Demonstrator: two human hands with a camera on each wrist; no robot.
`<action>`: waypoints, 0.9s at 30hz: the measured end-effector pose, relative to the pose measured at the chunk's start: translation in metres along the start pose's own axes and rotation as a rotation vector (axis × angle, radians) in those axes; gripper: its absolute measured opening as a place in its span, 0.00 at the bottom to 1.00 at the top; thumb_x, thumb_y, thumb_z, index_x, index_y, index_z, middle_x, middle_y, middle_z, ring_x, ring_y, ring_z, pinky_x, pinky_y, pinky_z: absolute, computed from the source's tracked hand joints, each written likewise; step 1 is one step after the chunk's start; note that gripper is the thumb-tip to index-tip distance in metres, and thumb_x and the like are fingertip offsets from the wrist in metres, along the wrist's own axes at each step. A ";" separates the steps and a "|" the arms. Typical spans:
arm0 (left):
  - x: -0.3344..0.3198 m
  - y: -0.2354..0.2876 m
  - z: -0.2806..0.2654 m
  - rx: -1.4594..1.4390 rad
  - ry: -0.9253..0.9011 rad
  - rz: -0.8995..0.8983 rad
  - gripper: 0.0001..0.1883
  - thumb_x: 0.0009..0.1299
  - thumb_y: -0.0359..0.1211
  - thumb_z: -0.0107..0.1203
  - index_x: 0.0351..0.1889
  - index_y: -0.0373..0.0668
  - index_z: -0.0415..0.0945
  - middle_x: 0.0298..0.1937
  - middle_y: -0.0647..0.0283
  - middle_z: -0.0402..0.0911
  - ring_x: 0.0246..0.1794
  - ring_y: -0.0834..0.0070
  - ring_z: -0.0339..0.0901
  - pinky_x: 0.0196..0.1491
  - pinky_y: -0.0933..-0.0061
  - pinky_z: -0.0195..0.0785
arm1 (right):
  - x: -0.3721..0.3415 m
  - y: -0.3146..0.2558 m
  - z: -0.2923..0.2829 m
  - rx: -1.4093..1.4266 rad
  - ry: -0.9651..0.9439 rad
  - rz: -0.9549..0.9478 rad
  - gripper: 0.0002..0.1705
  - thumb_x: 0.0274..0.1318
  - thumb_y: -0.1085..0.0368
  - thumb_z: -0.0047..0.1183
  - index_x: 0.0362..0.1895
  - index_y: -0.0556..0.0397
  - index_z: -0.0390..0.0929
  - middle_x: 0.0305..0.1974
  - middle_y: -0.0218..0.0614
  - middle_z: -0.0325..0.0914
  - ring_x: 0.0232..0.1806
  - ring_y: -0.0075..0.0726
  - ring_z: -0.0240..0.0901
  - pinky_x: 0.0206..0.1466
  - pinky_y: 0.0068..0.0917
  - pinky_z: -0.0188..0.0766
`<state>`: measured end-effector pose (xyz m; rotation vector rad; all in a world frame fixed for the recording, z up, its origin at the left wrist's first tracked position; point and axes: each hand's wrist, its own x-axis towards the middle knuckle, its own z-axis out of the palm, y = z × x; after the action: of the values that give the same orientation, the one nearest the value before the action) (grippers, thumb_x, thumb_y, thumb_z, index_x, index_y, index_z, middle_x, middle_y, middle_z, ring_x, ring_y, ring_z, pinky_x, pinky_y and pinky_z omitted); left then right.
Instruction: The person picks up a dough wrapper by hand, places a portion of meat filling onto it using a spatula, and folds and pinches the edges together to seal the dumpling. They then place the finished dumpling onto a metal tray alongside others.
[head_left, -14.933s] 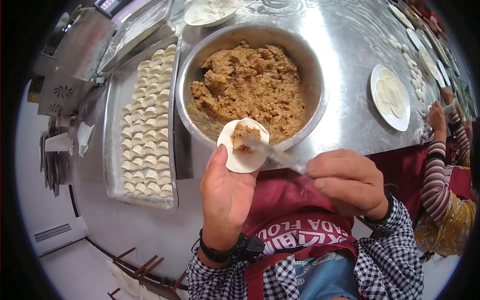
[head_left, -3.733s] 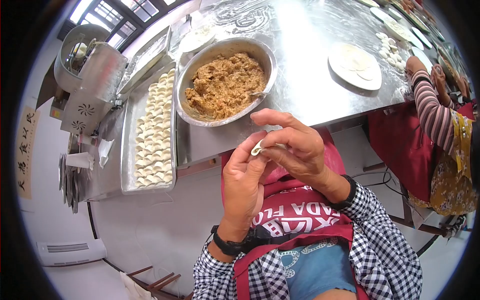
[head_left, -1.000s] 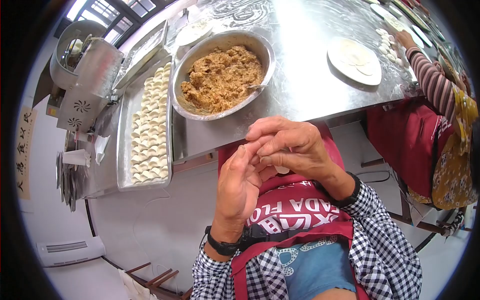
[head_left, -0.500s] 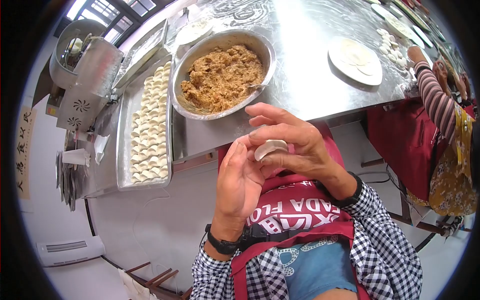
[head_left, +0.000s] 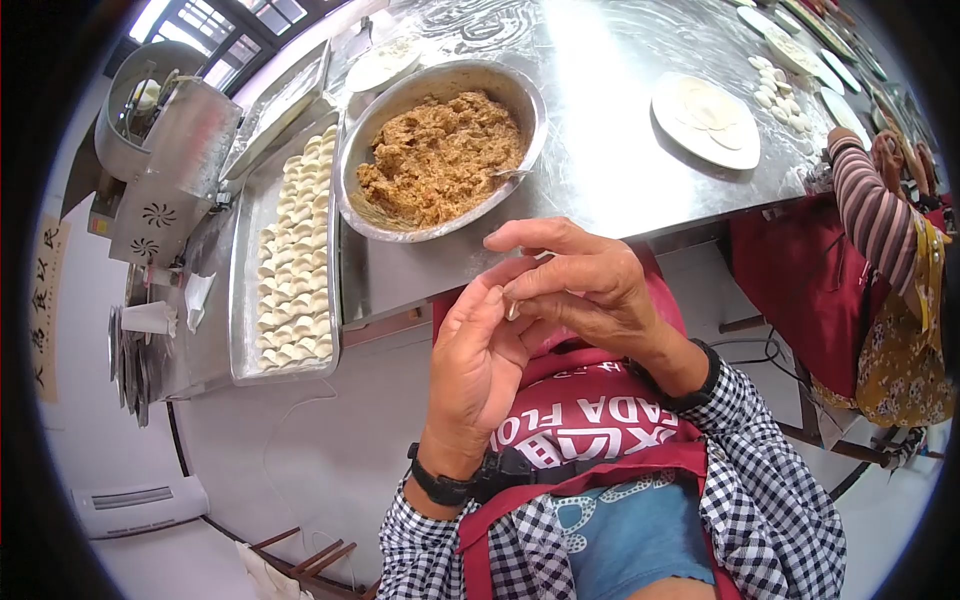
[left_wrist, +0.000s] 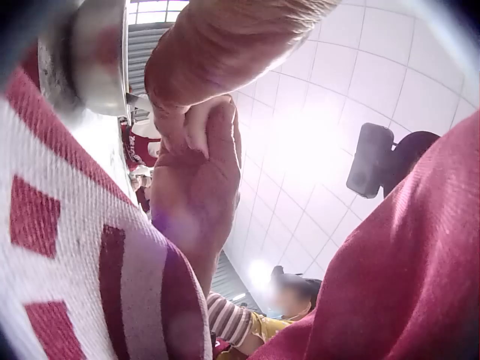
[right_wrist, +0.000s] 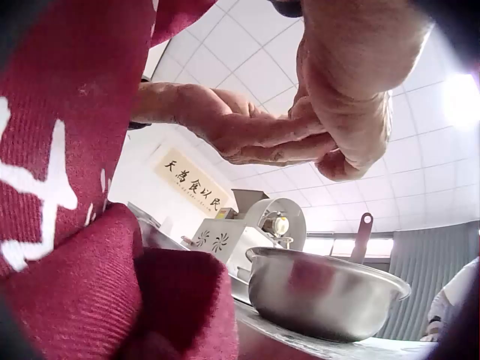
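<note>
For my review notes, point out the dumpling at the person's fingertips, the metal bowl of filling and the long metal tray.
Dumpling point(head_left: 513, 311): head view, on its small visible edge.
Metal bowl point(right_wrist: 349, 304): right wrist view, on its outer wall.
Tray point(head_left: 262, 205): head view, on bare floor.

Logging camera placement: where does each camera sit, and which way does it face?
Head: on the head, facing forward and down; left hand, right hand and apron show.
Left wrist: on that wrist, facing up past both hands to the ceiling.
Right wrist: on that wrist, facing up; both hands and bowl show.
Head and right wrist share the bowl.
</note>
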<state>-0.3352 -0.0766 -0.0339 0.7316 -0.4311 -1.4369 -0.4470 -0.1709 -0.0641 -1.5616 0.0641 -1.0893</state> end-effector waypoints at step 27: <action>0.002 -0.002 -0.002 -0.285 -0.071 -0.033 0.18 0.73 0.34 0.38 0.58 0.38 0.60 0.55 0.58 0.67 0.55 0.71 0.67 0.57 0.64 0.63 | 0.014 0.000 -0.002 -0.278 0.001 -0.337 0.13 0.36 0.71 0.63 0.33 0.55 0.78 0.48 0.44 0.73 0.46 0.40 0.71 0.45 0.29 0.70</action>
<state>-0.3353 -0.0782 -0.0370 0.4614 -0.2621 -1.5204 -0.4410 -0.1806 -0.0557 -1.8668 -0.0516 -1.3905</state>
